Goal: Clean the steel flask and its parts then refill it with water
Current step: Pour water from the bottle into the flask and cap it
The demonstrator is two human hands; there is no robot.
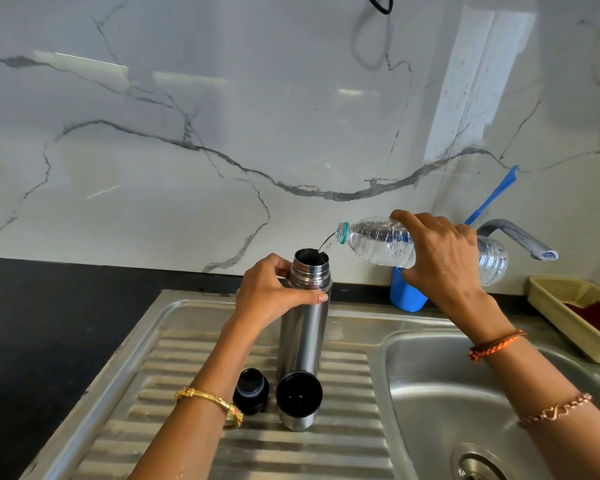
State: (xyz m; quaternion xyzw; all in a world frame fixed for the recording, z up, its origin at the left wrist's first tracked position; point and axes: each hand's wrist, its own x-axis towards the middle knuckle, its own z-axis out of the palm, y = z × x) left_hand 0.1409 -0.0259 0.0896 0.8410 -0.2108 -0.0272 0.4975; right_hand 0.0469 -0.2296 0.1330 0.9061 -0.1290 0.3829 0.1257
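The right hand is wrapped over the top of a clear plastic water bottle, fingers curled round its body, tipping it so the mouth points left and down. A thin stream of water runs from it into the open neck of the steel flask. The left hand grips the flask just under its threaded neck, thumb across the front. The flask stands upright on the ribbed steel drainboard (wet-looking in places). Just in front of its base sit the black stopper and, to the right of that, the steel cup lid, open side up. The sink basin lies to the right. Behind the right hand, against the marble wall, stands a blue holder, with the tap spout beyond. A cream basket sits on the counter at far right.
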